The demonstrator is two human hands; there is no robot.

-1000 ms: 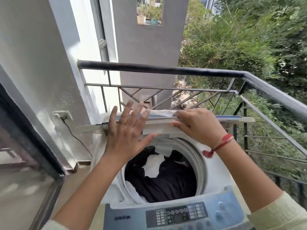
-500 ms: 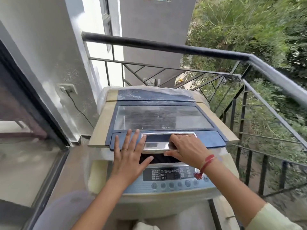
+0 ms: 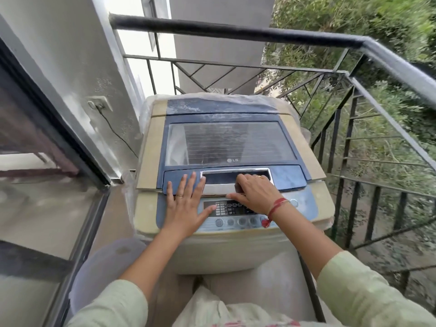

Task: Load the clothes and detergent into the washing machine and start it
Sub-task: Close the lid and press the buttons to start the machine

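Looking down from head height at a top-loading washing machine (image 3: 236,246) on a narrow balcony.

Far left of the washing machine, a glass sliding door (image 3: 47,185) in a dark frame. Nearer the washing machine's back left corner, a wall socket (image 3: 100,104) with a plug in it and a thin dark cable (image 3: 118,135) trailing down towards the machine.

On top of the washing machine, a blue lid (image 3: 231,142) with a tinted window, lying shut and flat; contents behind the window not discernible.

At the lid's front left, the left hand (image 3: 186,204), released and flat, fingers straight and spread. Fingertips on the blue lid, palm and thumb over the left end of the control panel (image 3: 236,208); thin ring on one finger.

Just right of it, the right hand (image 3: 254,192), grasping the silver-rimmed handle (image 3: 219,188) at the middle of the lid's front edge. Fingers curled into the recess, thumb along the lip below; red thread (image 3: 274,208) round the wrist.

Pale green sleeves (image 3: 113,303) on both forearms.

Behind and to the right of the washing machine, a dark metal railing (image 3: 236,31); beyond that, dense green bushes (image 3: 365,43).
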